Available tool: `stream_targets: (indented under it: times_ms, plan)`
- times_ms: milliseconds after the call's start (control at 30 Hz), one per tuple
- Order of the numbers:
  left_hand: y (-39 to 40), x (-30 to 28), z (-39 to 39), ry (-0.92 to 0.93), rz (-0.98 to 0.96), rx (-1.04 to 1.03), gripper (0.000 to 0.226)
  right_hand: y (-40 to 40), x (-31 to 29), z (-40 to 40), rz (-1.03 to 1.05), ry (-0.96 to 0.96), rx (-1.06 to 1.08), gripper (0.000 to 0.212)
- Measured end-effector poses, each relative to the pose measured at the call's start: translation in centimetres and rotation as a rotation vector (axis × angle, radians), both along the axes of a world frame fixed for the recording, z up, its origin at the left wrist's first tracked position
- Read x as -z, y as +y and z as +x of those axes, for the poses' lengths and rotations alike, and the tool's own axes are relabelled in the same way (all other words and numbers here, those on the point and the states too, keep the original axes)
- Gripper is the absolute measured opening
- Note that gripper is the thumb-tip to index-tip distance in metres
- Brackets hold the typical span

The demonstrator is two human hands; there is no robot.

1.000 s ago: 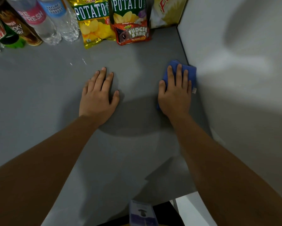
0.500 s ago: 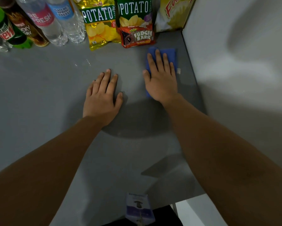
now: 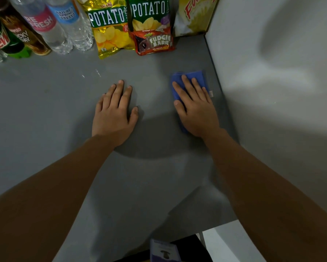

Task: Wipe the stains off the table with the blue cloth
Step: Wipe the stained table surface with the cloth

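Fingers straight, the left hand [image 3: 114, 112] lies flat on the grey table [image 3: 45, 114], and the right hand [image 3: 195, 108] presses the blue cloth [image 3: 194, 77] flat near the wall [image 3: 272, 82]. Beyond stand the chip bags [image 3: 111, 29], fudgee bar pack [image 3: 155, 43] and bottles [image 3: 64, 27]. Half a second ago, the cloth sat farther back, just short of that pack.

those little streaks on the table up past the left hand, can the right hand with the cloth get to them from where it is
Probably yes. The streaks lie on bare table, short of the bottles and snack bags. The right hand presses the blue cloth flat nearby, but the left hand rests partly between, so it may need to shift.
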State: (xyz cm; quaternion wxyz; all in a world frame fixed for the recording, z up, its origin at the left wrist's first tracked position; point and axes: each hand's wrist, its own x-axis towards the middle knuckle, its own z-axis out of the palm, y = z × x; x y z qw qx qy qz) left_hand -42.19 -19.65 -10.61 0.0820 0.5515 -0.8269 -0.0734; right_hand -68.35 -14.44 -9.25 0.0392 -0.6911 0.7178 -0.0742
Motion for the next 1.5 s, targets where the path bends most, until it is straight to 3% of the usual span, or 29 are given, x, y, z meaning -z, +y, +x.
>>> stream_targets:
  times_ms: [267, 600, 967, 1167, 1267, 1367, 1500]
  plan:
    - [0.0, 0.0, 0.0, -0.006, -0.001, -0.002, 0.061, -3.7, -0.3, -2.5, 0.065, -0.008, 0.128, 0.058]
    - [0.1, -0.5, -0.2, 0.004, 0.005, 0.007, 0.061, -6.5, -0.7, 3.8, 0.146, 0.006, 0.076, 0.064]
    - [0.1, -2.6, 1.7, 0.283, -0.035, -0.029, 0.038, -2.5, -0.9, 13.9, 0.107, -0.045, -0.072, 0.058]
    - [0.7, -3.6, 2.5, 0.348, -0.036, -0.117, 0.037, -2.8, -2.6, 14.0, 0.213, -0.325, -0.179, 0.053]
    - [1.1, -4.2, 1.2, 0.364, -0.001, -0.118, 0.038, -3.3, -3.7, 11.5, 0.139, -0.347, -0.145, 0.049]
    - [1.6, -4.6, -1.5, 0.309, 0.041, -0.028, 0.045, -3.3, -3.9, 8.8, 0.08, -0.239, -0.008, 0.047]
    - [2.1, -3.7, -5.5, 0.148, 0.207, -0.012, 0.068, -2.4, -3.1, 6.8, 0.199, -0.181, 0.049, 0.052]
